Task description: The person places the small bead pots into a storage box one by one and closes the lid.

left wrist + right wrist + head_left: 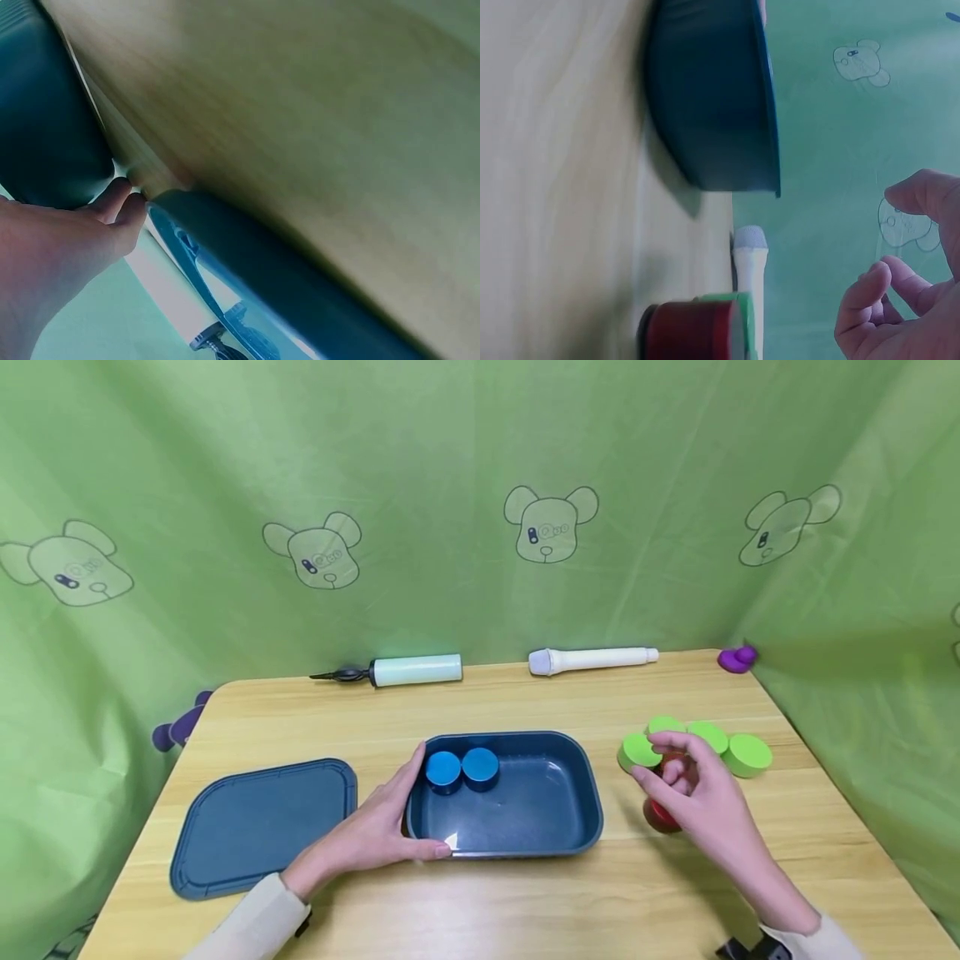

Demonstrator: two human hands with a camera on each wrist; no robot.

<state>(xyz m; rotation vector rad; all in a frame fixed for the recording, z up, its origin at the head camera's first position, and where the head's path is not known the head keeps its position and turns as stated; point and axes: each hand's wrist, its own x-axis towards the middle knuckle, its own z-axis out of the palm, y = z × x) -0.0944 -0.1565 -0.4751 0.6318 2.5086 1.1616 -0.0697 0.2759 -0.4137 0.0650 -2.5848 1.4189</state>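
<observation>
My left hand [375, 835] rests flat, fingers straight, against the blue tray [525, 839] mid-worktop [525, 902]. My right hand [697, 802] curls loosely over a red disc [660, 817], near green discs [746, 754] toward the right edge. Green bear-print fabric [480, 485] encloses everything.

Setting: a staged recording booth, not a lived-in room. A green cloth backdrop [450, 460] printed with cartoon bear heads encloses the wooden tabletop [525, 893] at the rear and along both side edges of the frame. Props sit spaced out: a hand pump [408, 670] and a white toy microphone [592, 659] along the far edge, a purple toy duck [738, 657] at upper right.
</observation>
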